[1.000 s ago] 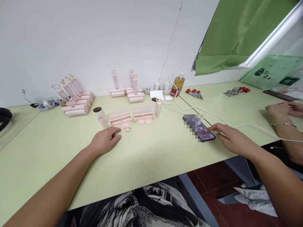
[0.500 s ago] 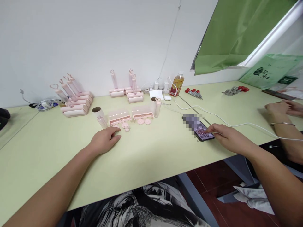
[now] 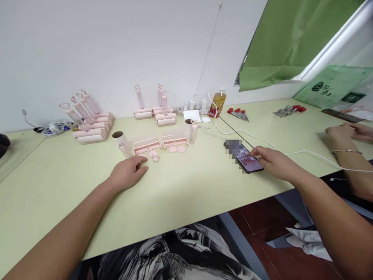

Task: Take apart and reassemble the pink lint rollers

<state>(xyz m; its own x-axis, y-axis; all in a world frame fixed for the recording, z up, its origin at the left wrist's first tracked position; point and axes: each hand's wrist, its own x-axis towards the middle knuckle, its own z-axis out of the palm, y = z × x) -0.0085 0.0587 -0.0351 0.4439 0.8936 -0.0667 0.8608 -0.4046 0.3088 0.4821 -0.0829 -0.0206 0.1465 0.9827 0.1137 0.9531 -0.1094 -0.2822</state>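
Observation:
My left hand rests on the table with thumb and forefinger apart, holding nothing. Just beyond its fingertips lie small round pink parts. Behind these sit two pink trough-shaped casings with clear covers, and two pink discs in front of the right one. A white roll with a brown core and a clear pink handle stand at the left. My right hand reaches over a phone lying on the table. Its forefinger is stretched out at the round keys on the lit screen.
Pink lint rollers with heart-topped handles stand at the back. A drink bottle, a power strip, a white cable and red-tipped metal tools lie rightward. Another person's hands rest at the right edge.
My right forefinger has shifted slightly up and left over the phone's keys. My left hand stays in place.

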